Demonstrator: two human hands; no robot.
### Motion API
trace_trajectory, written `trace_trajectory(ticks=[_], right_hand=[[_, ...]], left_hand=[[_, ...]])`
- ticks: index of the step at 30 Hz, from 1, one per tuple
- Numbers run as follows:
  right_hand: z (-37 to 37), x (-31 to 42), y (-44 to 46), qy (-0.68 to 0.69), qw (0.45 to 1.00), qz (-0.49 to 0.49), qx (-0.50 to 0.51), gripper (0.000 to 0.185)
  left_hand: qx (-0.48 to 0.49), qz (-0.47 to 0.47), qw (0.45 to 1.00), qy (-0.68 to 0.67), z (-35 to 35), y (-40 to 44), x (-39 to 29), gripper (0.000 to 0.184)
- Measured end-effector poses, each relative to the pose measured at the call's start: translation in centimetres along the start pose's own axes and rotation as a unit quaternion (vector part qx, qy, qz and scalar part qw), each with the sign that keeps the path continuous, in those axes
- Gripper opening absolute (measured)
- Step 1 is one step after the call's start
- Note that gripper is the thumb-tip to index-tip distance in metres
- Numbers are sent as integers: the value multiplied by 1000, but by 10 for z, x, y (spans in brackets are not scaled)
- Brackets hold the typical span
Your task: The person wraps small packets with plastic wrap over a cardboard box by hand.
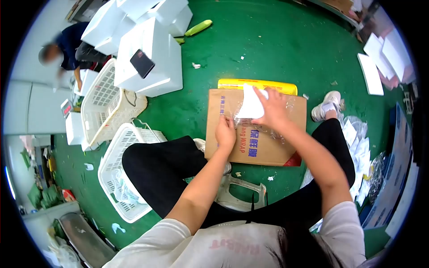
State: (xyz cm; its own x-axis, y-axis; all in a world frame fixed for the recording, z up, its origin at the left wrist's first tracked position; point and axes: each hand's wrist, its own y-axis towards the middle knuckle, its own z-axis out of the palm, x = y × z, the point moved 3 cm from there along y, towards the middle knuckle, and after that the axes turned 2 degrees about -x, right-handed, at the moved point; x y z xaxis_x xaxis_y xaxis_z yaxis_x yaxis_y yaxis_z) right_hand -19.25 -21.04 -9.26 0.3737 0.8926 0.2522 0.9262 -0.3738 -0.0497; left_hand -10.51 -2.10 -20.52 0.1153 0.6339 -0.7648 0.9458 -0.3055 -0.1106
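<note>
Between my knees lies a cardboard box point(223, 149) printed with blue characters and the word WRAP. Over its top my right hand point(273, 109) grips a white flat piece point(251, 106), thumb at its near edge and fingers at the far side; whether it is paper or foam I cannot tell. Crinkled clear plastic film point(279, 134) lies on the box around it. My left hand point(226, 133) is closed in a pinch over the left part of the box, close to the film; what its fingertips hold is too small to make out. A yellow roll-shaped package point(259, 85) lies along the box's far edge.
White foam boxes point(167, 62) stand at the far left, a dark phone point(142, 63) on one. White plastic baskets point(107, 161) stand by my left knee. A co-worker point(73, 44) bends at far left. White sheets and plastic bags point(357, 147) lie at right. A small stool point(237, 190) is below me.
</note>
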Motion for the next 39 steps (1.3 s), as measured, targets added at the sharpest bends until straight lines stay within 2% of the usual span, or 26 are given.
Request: trace_trajectory(ticks=[2,5,6,9,11,13,14,17,18,19,21,23,25,27,28,29,30,31,32,33,34,35,36,37,38,39], right_hand=[[51,17,10,-19,997,-8,68,118],[41,22,3,9,1000,19,15,117],[27,18,-8,23,997,55,-40,108],[20,-43,-72,209,910,328,-145,88],[48,-65,-110,137,869,472,52,78],[62,-44,-114,55,886,450,93,80],[68,-41,-107,86,891,430,114,69],[119,-55,-100,159,941,300,2,51],[129,-70,-102,254,914,312,45,37],[132,-81,-109,384,852,338,109,28],[96,-84,-130,407,856,277,154,22],[53,-91,-164,401,828,354,171,25],[13,-80,-187,420,827,331,175,22],[0,-75,-195,432,884,176,21,20],[-12,-65,-187,387,909,150,-42,17],[-19,-52,-171,338,933,88,-87,17],[-26,-34,-151,286,949,27,-130,17],[-27,-6,-129,425,898,81,-76,18],[15,1,-109,429,896,76,-82,23],[35,16,-90,410,911,36,-10,25],[65,24,-82,330,944,-10,-29,24],[77,27,-86,287,956,-23,-60,39],[86,26,-92,246,968,-51,-14,59],[74,39,-98,201,978,-53,16,72],[64,46,-103,156,985,-68,23,74],[64,47,-103,111,990,-87,15,79]], left_hand=[[19,6,999,-27,-10,5,1,17],[39,-9,995,-91,-15,8,13,22],[44,-23,993,-104,-17,9,15,23],[78,-41,989,-115,-15,13,21,24],[83,-33,993,-73,-13,14,21,23],[104,-55,987,-112,-6,18,30,23],[122,-78,980,-139,4,22,41,23],[164,-173,955,-175,-4,15,58,20],[173,-204,946,-184,-9,18,57,19],[150,-189,963,-118,-22,20,53,19],[104,-168,980,10,-53,9,38,20],[88,-143,985,45,-86,-6,22,21],[71,-112,990,54,-115,-34,8,21],[-2,-28,999,40,-134,-66,-10,23],[9,-33,999,-3,-137,-74,-23,23],[-15,58,996,-67,-121,-77,-18,24],[56,44,995,-64,-122,-81,-50,25],[36,156,979,-129,-96,-80,-55,24],[80,139,973,-164,-70,-78,-57,23],[137,136,947,-255,-47,-74,-60,21],[126,188,964,-137,-33,-70,-59,21],[181,174,962,-104,-27,-62,-55,22],[159,221,962,-6,0,-55,-30,30],[199,276,940,14,-8,-55,-33,47],[234,345,907,61,-24,-59,-42,61],[253,396,876,104,-39,-64,-44,67]])
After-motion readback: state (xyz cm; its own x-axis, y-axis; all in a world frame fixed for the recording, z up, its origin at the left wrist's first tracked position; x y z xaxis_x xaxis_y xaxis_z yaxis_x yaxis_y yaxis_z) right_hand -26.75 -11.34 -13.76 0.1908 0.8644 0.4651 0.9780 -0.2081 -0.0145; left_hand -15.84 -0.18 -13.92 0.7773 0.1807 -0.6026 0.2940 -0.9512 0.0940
